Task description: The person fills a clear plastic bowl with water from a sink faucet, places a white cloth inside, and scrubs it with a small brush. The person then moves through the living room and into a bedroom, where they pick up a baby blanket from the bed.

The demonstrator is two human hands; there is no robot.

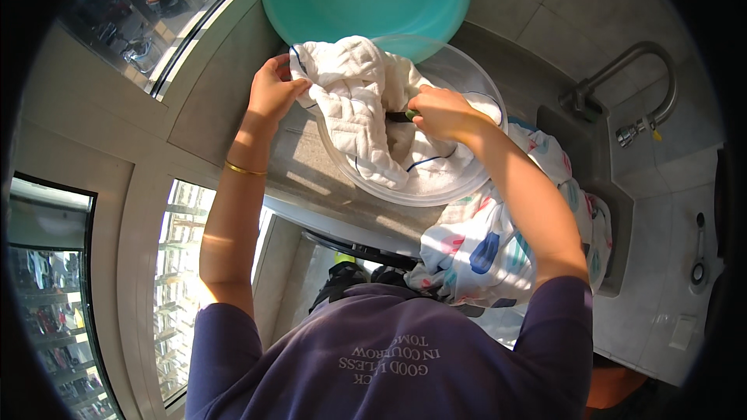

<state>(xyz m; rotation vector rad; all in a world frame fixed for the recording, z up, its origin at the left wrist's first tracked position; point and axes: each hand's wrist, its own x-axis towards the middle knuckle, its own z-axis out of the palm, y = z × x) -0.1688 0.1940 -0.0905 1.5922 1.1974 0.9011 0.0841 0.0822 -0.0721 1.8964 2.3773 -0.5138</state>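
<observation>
A white quilted cloth with blue edging (356,105) lies bunched in a clear plastic basin (391,195), part of it raised over the left rim. My left hand (277,87) pinches the cloth's upper left edge between thumb and fingers. My right hand (443,114) is closed around a green and dark handle (411,115), whose far end goes into the folds and is hidden; I cannot tell what tool it is. More of the white cloth lies under and beside my right hand, within the basin.
A turquoise basin (367,0) stands beyond the clear one. To the right are a sink (621,233) with a curved metal faucet (665,70), and a patterned white fabric (490,245) heaped over the counter and sink edge. Windows (175,280) line the left.
</observation>
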